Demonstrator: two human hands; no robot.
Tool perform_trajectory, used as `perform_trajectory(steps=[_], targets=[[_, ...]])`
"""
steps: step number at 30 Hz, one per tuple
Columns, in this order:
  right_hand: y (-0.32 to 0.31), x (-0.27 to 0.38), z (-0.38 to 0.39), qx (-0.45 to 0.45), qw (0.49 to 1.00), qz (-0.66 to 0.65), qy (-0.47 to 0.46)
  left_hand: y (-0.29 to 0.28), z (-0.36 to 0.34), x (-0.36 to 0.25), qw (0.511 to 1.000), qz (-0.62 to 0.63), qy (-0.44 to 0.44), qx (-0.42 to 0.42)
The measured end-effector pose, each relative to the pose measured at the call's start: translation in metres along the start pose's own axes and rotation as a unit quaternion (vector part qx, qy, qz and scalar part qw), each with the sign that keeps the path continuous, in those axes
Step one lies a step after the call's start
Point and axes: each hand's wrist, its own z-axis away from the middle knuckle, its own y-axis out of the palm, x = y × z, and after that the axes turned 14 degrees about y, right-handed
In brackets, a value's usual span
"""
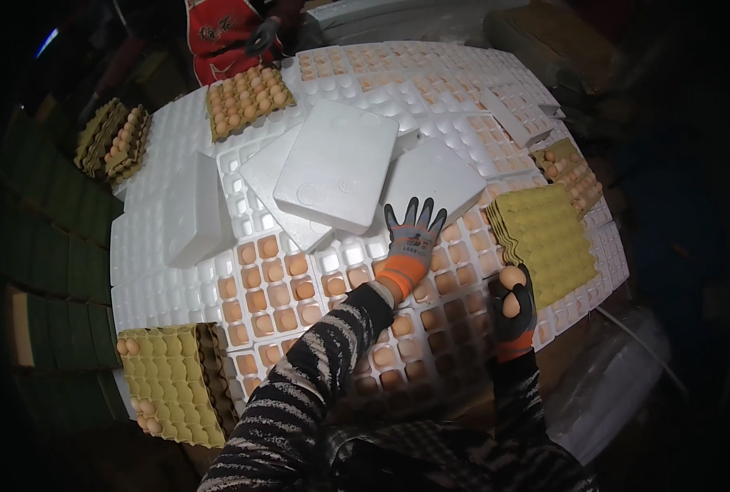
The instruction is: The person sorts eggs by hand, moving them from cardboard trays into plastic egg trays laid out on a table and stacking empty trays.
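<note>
Left grip (412, 239) splayed wide, right grip (519, 321) around two eggs (512, 277)

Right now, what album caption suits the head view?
Gloved left hand spread over white egg trays, right hand holding two eggs.

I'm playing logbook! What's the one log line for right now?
left hand: gloved, fingers spread, over foam egg trays | right hand: gloved, holding two eggs | nearby: stacked yellow egg trays

Two brown oval eggs (512, 276) were held in the black-and-orange gloved right hand (516, 323), while the grey-and-orange gloved left hand (412, 240) was spread near a white foam slab (437, 176).
</note>
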Motion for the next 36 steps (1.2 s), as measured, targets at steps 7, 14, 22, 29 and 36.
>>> perform_trajectory(steps=[7,14,22,29,36], targets=[[-0.049,0.041,0.032,-0.124,0.984,0.075,-0.104,-0.053,0.122,-0.042,0.745,0.636,-0.039,-0.199],[0.005,0.07,0.033,0.089,0.996,0.011,-0.003,0.046,0.208,-0.044,0.66,0.708,-0.026,-0.249],[0.065,0.053,0.023,0.114,0.947,0.301,-0.01,0.033,0.278,-0.046,0.667,0.681,-0.152,-0.262],[0.13,0.047,0.015,0.131,0.971,0.105,-0.169,0.003,0.39,-0.057,0.642,0.705,-0.213,-0.213],[0.165,0.064,0.032,0.118,0.969,0.115,-0.183,-0.09,0.488,-0.042,0.748,0.475,-0.29,-0.363]])
